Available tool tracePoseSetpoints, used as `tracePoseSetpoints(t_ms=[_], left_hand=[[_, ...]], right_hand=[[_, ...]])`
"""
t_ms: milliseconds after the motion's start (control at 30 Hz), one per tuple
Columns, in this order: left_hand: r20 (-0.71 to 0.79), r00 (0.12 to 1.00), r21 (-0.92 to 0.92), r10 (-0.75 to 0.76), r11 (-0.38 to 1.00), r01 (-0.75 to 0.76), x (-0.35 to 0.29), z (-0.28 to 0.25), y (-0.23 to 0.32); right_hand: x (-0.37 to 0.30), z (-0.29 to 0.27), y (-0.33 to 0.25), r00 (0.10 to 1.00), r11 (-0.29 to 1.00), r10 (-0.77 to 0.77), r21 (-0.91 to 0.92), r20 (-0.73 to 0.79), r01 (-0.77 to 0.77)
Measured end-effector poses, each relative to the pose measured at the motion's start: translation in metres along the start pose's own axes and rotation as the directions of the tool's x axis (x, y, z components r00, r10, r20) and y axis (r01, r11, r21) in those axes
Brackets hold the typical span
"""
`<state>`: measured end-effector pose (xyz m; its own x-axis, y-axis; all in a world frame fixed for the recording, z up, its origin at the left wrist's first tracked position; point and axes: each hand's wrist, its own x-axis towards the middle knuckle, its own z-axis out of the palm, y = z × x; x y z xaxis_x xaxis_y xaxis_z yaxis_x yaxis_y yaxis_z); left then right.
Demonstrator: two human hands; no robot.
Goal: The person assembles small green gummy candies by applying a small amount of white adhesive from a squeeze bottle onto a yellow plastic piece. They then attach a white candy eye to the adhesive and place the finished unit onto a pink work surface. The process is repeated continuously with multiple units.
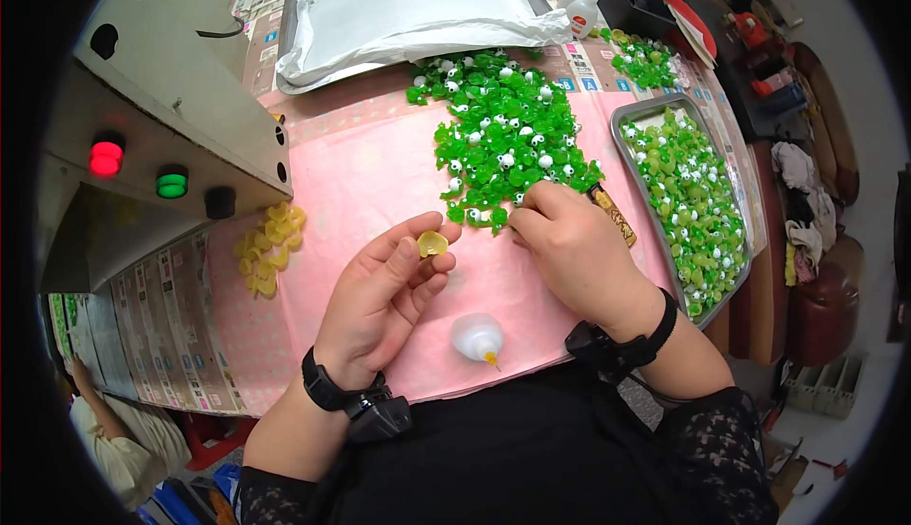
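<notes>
My left hand (372,299) pinches a small translucent yellow cup-shaped piece (433,244) between thumb and fingers, its hollow side showing. At the near edge of a heap of small green plastic figures with white eyeball-like balls (503,126), my right hand (586,257) has its fingers pressed together. Whatever those fingertips grip is hidden behind the hand. Between my forearms, a white squeeze bottle (474,335) with a yellow tip lies on the pink sheet (370,178), its nozzle toward me. More yellow cup pieces (269,250) are piled to the left.
A grey tray (622,119) full of green and yellow pieces stands at the right. Farther back sit a paper-lined metal tray (413,12) and white bottles (583,14). A white machine housing (180,79) with red and green lights borders the left. Beside my right hand lies a dark patterned strip (613,216).
</notes>
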<state>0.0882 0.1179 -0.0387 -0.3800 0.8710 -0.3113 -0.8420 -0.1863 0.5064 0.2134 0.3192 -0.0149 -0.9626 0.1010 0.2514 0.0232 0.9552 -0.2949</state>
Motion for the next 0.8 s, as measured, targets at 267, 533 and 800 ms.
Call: tracePoseSetpoints(t_ms=[267, 533, 800], left_hand=[[-0.039, 0.999, 0.012, -0.018, 1.0, 0.018, -0.002, 0.004, 0.0], [0.029, 0.999, 0.041, -0.015, 0.999, 0.014, 0.002, 0.0, -0.007], [-0.052, 0.998, 0.078, 0.041, 0.996, -0.037, 0.002, 0.007, -0.008]], right_hand=[[0.006, -0.01, -0.003, 1.0, 0.983, 0.028, 0.183, -0.007, -0.026], [0.011, -0.003, -0.031, 0.976, 0.475, 0.211, 0.879, -0.062, -0.047], [0.018, 0.004, -0.037, 0.981, 0.64, 0.139, 0.768, -0.137, 0.016]])
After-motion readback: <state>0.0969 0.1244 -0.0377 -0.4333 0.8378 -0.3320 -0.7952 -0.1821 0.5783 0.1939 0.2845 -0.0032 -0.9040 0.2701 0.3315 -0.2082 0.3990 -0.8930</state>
